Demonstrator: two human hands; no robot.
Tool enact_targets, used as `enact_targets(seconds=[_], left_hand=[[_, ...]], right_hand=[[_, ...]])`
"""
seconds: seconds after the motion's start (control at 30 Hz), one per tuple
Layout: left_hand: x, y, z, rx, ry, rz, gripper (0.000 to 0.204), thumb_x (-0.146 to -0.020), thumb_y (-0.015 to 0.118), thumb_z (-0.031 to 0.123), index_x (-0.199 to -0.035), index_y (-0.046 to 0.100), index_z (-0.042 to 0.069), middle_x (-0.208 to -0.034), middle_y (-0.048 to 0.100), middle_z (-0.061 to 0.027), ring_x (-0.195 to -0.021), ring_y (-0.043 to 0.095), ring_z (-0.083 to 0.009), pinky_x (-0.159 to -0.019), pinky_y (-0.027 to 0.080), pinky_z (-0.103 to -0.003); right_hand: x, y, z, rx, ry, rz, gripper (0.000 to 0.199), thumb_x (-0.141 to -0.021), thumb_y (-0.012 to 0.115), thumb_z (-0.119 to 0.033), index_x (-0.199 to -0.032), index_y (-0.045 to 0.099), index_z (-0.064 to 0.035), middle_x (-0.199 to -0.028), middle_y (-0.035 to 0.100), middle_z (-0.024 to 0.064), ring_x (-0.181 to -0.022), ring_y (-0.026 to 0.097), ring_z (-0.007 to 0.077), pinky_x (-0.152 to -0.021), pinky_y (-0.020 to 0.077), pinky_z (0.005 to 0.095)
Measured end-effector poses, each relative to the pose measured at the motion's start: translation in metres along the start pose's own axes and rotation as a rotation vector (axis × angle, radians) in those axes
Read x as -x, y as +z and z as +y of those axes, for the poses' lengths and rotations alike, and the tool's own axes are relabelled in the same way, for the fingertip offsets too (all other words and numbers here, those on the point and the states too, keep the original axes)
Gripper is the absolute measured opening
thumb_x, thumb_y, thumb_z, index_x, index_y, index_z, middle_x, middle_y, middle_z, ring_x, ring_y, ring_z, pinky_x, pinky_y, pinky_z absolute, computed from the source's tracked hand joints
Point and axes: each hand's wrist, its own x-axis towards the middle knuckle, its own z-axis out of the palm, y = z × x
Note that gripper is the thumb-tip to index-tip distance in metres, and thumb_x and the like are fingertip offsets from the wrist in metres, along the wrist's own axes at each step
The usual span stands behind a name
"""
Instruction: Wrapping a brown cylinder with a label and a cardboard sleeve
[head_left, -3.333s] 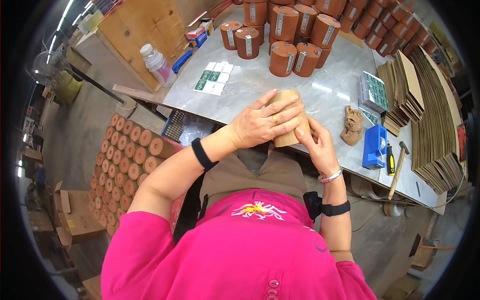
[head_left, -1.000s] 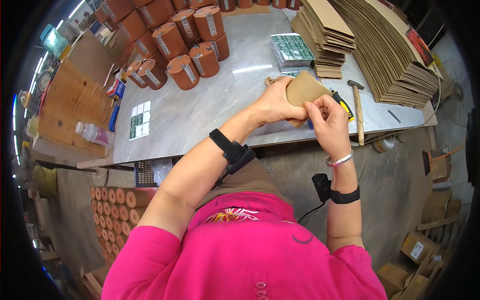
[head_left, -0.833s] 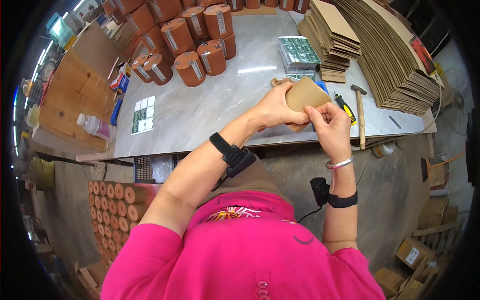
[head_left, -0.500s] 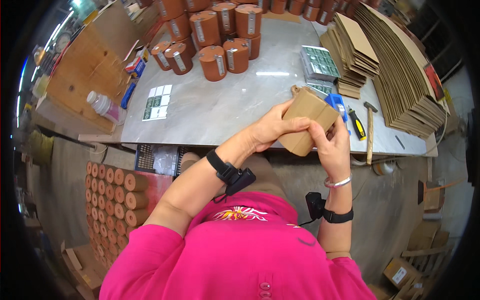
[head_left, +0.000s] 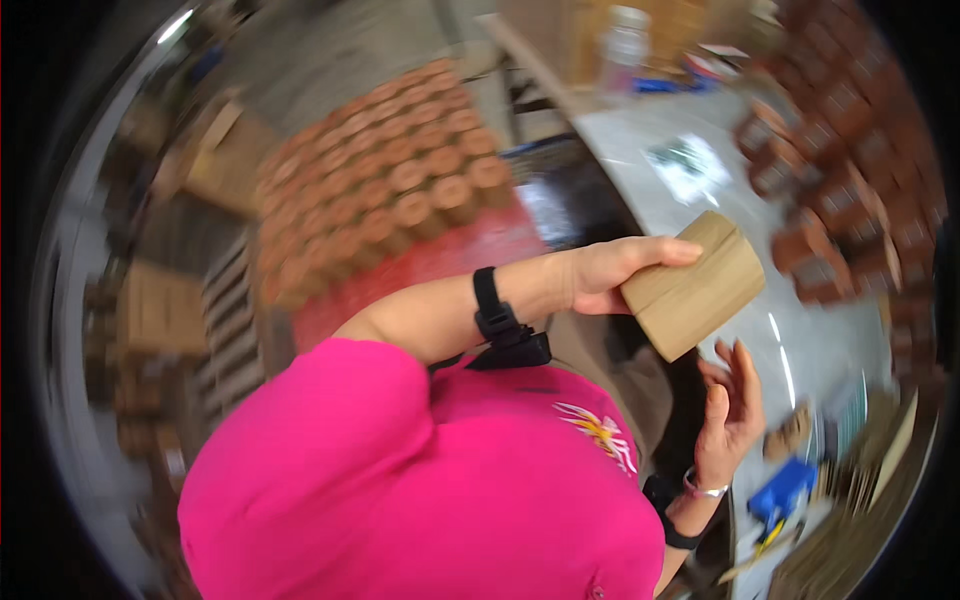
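In the head view, the left hand [head_left: 610, 275] gripped a tan cardboard tube [head_left: 693, 286] at its near end, holding it tilted above the edge of the grey table [head_left: 700, 215]. The right hand [head_left: 730, 410] hung open at six o'clock of the tube, fingers spread, apart from it. Brown canisters [head_left: 850, 200] stood blurred at two o'clock; stacked tubes [head_left: 400, 190] lay at ten o'clock.
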Motion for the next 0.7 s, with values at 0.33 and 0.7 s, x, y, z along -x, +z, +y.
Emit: enact_targets(seconds=[0.33,0.7], left_hand=[[0.224,-0.104,-0.057,0.505,0.371,0.748,0.068,-0.09,0.063,0.045,-0.143,0.043,0.008,-0.137,0.053,-0.0172,-0.122,0.055,-0.0353,-0.102,0.045,-0.054],[0.423,-0.204,-0.153,0.953,0.675,1.482,0.057,-0.082,0.069,0.047,-0.127,0.056,0.015,-0.125,0.059,-0.0137,-0.109,0.059,-0.033,-0.09,0.053,-0.053]], right_hand=[[-0.014,0.028,0.061,0.156,0.199,-0.284,0.037,-0.099,0.06,-0.009,-0.133,0.054,0.0045,-0.113,0.068,0.0145,-0.094,0.066,0.0165,-0.086,0.0521,0.0284],[-0.025,0.049,0.079,0.254,0.252,-0.416,0.039,-0.1,0.06,-0.013,-0.133,0.053,0.0065,-0.11,0.067,0.0125,-0.091,0.064,0.0162,-0.085,0.0526,0.0287]])
